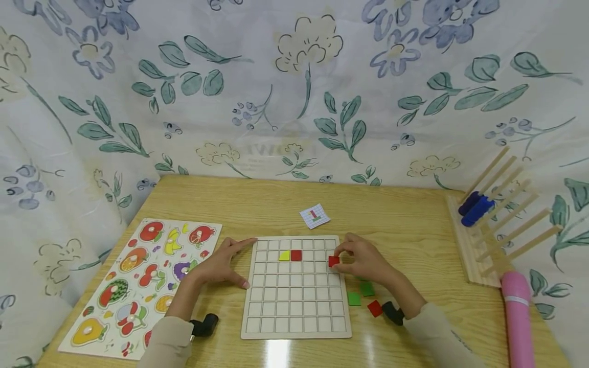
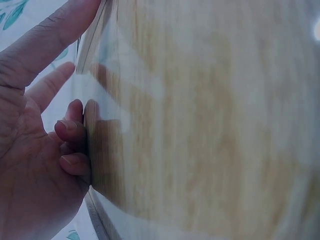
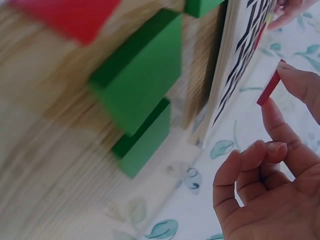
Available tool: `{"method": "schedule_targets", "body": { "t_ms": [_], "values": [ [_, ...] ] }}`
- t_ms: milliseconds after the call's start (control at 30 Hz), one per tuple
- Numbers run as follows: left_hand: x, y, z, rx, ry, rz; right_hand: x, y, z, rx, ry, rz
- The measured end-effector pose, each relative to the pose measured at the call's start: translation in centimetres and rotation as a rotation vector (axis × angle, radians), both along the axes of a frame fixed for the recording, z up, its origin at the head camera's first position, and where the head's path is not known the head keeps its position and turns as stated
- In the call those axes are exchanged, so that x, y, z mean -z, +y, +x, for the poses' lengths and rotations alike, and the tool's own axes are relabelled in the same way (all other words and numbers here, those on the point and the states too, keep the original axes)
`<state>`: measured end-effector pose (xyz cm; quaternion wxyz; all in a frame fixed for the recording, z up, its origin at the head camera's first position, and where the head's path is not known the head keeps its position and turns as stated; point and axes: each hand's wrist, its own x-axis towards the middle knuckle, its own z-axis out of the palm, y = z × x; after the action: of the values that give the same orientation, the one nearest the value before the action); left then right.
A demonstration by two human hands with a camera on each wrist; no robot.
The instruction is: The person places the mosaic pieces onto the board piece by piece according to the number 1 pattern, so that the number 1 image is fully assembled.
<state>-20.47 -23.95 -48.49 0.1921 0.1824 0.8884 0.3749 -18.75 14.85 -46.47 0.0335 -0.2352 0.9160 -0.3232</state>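
Observation:
Between thumb and forefinger my right hand [image 1: 363, 259] pinches a red square tile [image 1: 334, 261], held at the right edge of the white grid board [image 1: 294, 309]. The same red tile [image 3: 270, 88] is seen edge-on in the right wrist view, above the board's surface. On the board, a yellow tile [image 1: 285, 255] and another red tile [image 1: 296, 255] sit side by side in the second row. My left hand [image 1: 220, 263] rests at the board's left side, thumb and forefinger spread along its edge. In the left wrist view that hand [image 2: 45, 125] holds nothing.
Green tiles [image 1: 354, 299] and a loose red tile [image 1: 375, 308] lie right of the board. A small pattern card [image 1: 315, 216] is behind it. At left lies a fruit puzzle board [image 1: 152, 276]; at right stand a wooden peg rack [image 1: 478, 245] and a pink cylinder [image 1: 519, 322].

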Motion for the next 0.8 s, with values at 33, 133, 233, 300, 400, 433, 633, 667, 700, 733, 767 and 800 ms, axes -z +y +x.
{"method": "schedule_targets", "body": {
  "t_ms": [33, 133, 233, 300, 400, 433, 633, 667, 700, 733, 767, 800],
  "values": [
    [0.0, 0.0, 0.0, 0.001, 0.002, 0.000, 0.0, -0.2, 0.0, -0.009, 0.001, 0.000],
    [0.1, -0.1, 0.0, 0.000, 0.004, 0.002, -0.1, -0.7, -0.2, -0.034, 0.006, 0.002],
    [0.0, -0.1, 0.0, -0.001, 0.005, 0.007, -0.4, -1.3, -0.3, -0.051, 0.012, 0.001],
    [0.0, -0.1, 0.0, -0.003, 0.003, 0.008, -0.7, -1.7, -0.4, -0.055, 0.010, 0.001],
    [0.1, -0.1, 0.0, -0.002, -0.001, 0.010, -0.8, -2.2, -0.4, -0.059, 0.007, -0.003],
    [0.1, -0.1, 0.0, -0.002, -0.002, 0.009, -0.9, -2.4, -0.5, -0.063, 0.008, -0.003],
    [0.1, -0.1, 0.0, -0.006, -0.007, 0.002, -1.0, -3.2, -0.6, -0.097, -0.011, -0.014],
    [0.1, -0.1, 0.0, -0.007, -0.009, 0.001, -1.0, -3.3, -0.6, -0.100, -0.017, -0.013],
    [0.0, 0.0, 0.0, -0.007, -0.010, 0.001, -1.0, -3.5, -0.6, -0.103, -0.018, -0.008],
    [0.0, 0.0, 0.0, -0.008, -0.012, 0.001, -1.0, -3.6, -0.6, -0.107, -0.017, -0.003],
    [0.0, 0.0, 0.0, -0.013, -0.015, -0.002, -1.1, -3.8, -0.6, -0.109, -0.014, 0.006],
    [0.0, 0.0, 0.0, -0.014, -0.018, -0.003, -1.1, -3.9, -0.6, -0.113, -0.010, 0.010]
  ]
}}
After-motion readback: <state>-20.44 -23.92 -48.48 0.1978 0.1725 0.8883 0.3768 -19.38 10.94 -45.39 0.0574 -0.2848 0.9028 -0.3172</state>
